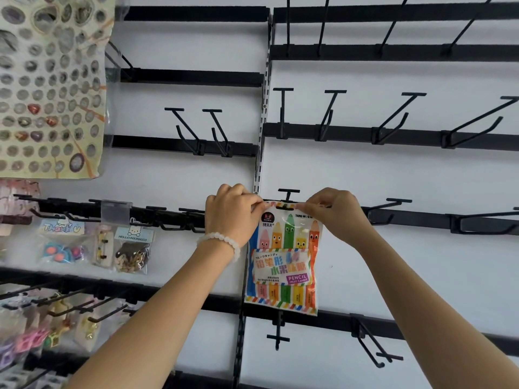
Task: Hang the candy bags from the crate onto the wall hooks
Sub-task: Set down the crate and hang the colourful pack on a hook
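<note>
A colourful candy bag (283,259) printed with pencil figures hangs flat against the white wall, held up at its top edge. My left hand (233,213) pinches the bag's top left corner and wears a white bead bracelet. My right hand (332,213) pinches the top right corner. The bag's hanging slot sits level with a black wall hook (288,193) whose T-shaped tip shows just above the bag. Whether the hook passes through the slot I cannot tell. The crate is out of view.
Black rails carry bare hooks above (334,108), to the right (393,204) and below (278,332). To the left hang other packets (132,248) and a large sheet of round trinkets (50,85). A metal upright (259,136) splits the wall panels.
</note>
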Action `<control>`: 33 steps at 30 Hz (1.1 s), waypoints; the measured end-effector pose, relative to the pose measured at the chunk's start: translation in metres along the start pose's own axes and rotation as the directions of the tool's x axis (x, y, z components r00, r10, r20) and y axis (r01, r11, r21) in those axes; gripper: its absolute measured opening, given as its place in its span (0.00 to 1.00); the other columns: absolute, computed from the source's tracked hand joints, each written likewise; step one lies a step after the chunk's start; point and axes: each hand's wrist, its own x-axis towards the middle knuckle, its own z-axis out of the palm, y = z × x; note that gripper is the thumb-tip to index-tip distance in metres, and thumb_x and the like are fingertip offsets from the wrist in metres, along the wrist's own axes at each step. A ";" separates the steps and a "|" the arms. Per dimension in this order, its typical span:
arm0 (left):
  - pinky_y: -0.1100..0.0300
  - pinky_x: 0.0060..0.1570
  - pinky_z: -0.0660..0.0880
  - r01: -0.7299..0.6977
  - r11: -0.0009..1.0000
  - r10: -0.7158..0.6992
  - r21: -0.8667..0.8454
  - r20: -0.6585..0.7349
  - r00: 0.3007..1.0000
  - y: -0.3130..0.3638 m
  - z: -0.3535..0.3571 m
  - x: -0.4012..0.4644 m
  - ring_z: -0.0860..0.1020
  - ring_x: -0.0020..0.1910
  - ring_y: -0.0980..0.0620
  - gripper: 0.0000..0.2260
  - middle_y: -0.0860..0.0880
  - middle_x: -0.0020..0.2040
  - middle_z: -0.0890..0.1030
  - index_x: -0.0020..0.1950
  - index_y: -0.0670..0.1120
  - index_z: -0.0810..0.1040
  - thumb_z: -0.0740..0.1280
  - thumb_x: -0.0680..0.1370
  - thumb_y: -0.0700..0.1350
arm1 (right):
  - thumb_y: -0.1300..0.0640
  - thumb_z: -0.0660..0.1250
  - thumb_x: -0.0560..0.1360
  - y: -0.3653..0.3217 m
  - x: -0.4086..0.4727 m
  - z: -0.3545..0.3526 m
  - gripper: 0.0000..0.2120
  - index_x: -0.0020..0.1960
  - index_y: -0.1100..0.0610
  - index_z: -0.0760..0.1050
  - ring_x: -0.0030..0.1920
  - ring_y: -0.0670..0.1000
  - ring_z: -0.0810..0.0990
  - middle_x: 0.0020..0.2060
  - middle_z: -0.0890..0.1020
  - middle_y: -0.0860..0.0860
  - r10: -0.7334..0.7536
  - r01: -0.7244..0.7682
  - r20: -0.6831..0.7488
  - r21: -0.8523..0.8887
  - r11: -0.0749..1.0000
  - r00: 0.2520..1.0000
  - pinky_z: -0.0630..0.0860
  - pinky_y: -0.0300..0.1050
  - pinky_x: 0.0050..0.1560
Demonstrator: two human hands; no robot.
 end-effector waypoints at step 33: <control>0.61 0.33 0.72 0.325 0.907 -0.296 -0.269 0.144 0.944 0.007 0.062 0.001 0.75 0.41 0.53 0.12 0.50 0.50 0.78 0.53 0.50 0.78 0.62 0.77 0.55 | 0.42 0.64 0.74 0.038 0.018 0.033 0.12 0.40 0.49 0.77 0.37 0.47 0.79 0.35 0.81 0.46 0.247 -0.255 -0.063 -0.199 0.946 0.967 0.75 0.43 0.36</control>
